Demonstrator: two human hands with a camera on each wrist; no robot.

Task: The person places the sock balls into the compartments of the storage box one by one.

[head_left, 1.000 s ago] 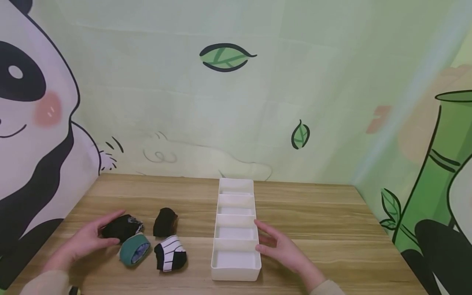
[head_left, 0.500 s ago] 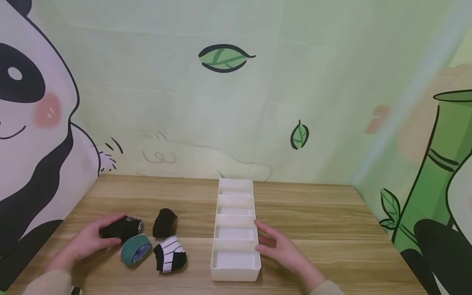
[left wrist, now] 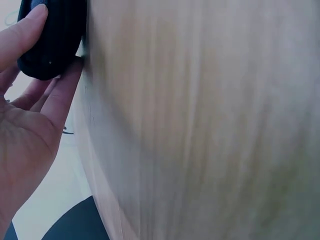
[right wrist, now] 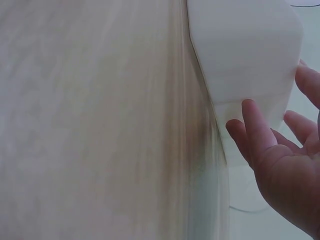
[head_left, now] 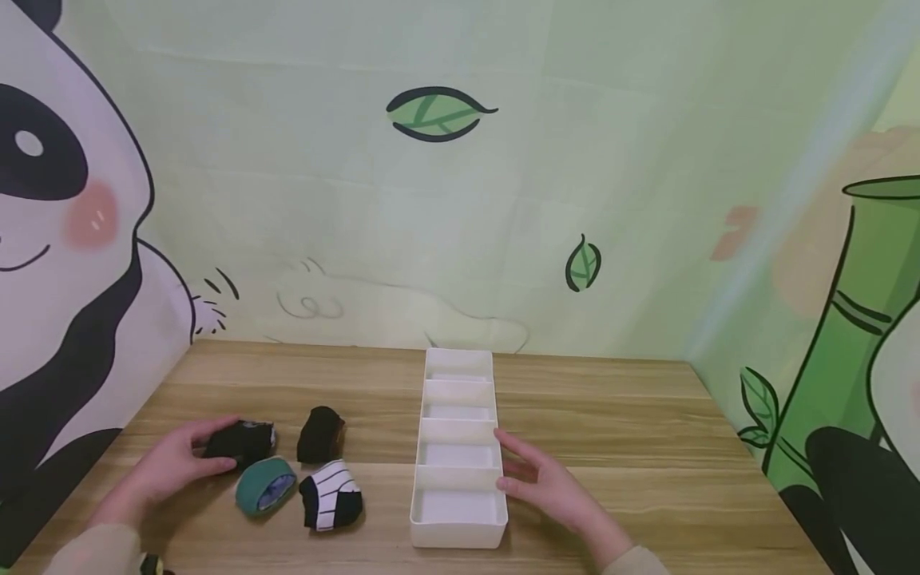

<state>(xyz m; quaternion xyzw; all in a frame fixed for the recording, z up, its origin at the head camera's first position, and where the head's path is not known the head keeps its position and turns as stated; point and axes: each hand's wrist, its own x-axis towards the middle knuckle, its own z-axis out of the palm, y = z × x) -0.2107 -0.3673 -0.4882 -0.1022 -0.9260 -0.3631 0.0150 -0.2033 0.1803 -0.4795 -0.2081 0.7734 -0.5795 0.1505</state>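
On the left of the table, my left hand point(head_left: 168, 461) pinches a rolled black sock point(head_left: 243, 444) between thumb and fingers. The left wrist view shows the thumb on one side of that black sock point(left wrist: 55, 42) and fingers on the other. Close in front of it lies a rolled teal sock point(head_left: 266, 487). Further right are another dark rolled sock point(head_left: 320, 435) and a black-and-white striped sock point(head_left: 332, 497). My right hand point(head_left: 549, 483) touches the right side of a long white divided box point(head_left: 460, 535), its fingers spread and loosely bent. All visible compartments of this box are bare.
The wooden table point(head_left: 611, 447) backs onto a printed cloth point(head_left: 359, 200) with panda, leaf and bamboo pictures. A small dark and yellow object point(head_left: 152, 565) shows beside the left sleeve at the bottom edge.
The left hand has taken hold of the black sock and turned it slightly. The teal sock has shifted a little right. The right hand and the box stay in place.
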